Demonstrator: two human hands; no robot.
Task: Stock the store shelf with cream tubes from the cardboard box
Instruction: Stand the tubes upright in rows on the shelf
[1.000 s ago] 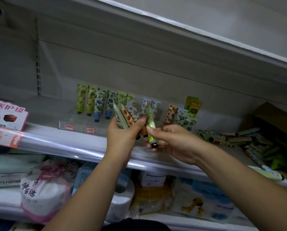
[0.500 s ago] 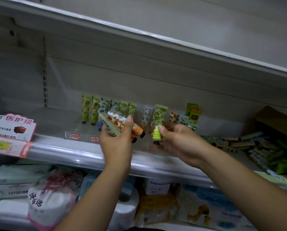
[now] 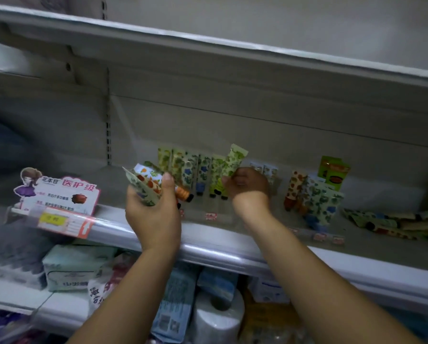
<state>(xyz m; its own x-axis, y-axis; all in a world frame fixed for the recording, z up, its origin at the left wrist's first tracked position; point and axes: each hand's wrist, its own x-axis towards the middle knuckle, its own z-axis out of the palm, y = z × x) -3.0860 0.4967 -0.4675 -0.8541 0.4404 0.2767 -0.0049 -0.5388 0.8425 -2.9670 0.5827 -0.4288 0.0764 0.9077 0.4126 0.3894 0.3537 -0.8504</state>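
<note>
My left hand point(image 3: 153, 214) grips a bunch of patterned cream tubes point(image 3: 148, 182) in front of the shelf point(image 3: 232, 247), their caps pointing right. My right hand point(image 3: 249, 184) holds a green-patterned cream tube point(image 3: 234, 158) cap down, set among a row of standing tubes point(image 3: 183, 167) at the back of the shelf. Another standing group point(image 3: 312, 194) is to the right, beside a green carton point(image 3: 333, 171). Loose tubes point(image 3: 391, 222) lie in a heap at the far right; the cardboard box is out of view.
A pink promotional sign point(image 3: 59, 192) and price tag point(image 3: 64, 222) hang on the shelf's left front edge. Below it sit tissue packs point(image 3: 76, 266), paper rolls point(image 3: 218, 316) and bagged goods. An upper shelf edge point(image 3: 208, 45) overhangs.
My right hand has moved back and left with the green tube, turning it cap down into the standing row. My left hand has stayed in front with its bunch. The camera has shifted closer and rightward.
</note>
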